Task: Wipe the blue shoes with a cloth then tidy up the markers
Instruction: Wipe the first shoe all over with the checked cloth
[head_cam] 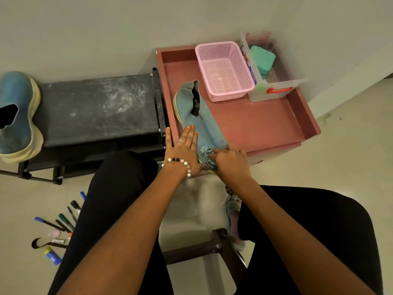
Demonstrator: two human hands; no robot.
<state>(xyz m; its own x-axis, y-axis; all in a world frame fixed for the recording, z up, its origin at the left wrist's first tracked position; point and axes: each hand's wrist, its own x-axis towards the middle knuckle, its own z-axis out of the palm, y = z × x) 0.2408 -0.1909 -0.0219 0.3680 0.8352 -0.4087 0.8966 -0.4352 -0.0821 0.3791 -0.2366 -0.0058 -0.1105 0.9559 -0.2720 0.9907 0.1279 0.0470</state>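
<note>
Blue knit shoe [200, 118] lies in the red tray [276, 124], its toe poking over the near edge toward the person. The left hand [182, 150] lies flat with straight fingers, pressing on the side of the shoe to keep it from sliding. The right hand [229, 160] is bunched around a small blue cloth [207, 154] and rubs it on the toe.

The toe hangs past the tray's rim, so a hard rub could likely tip the shoe off onto the floor. The flat hand does not really grab anything, so the shoe might slip away sideways. The cloth is nearly the same colour as the shoe, so dirty spots could get missed.

The other blue shoe [17, 118] sits on the black rack [95, 107], right at its left end, and may still need wiping. The markers [63, 222] lie scattered on the floor beside the person's left leg. A foot could roll on them or kick them further. The pink basket [223, 69] waits in the tray.
</note>
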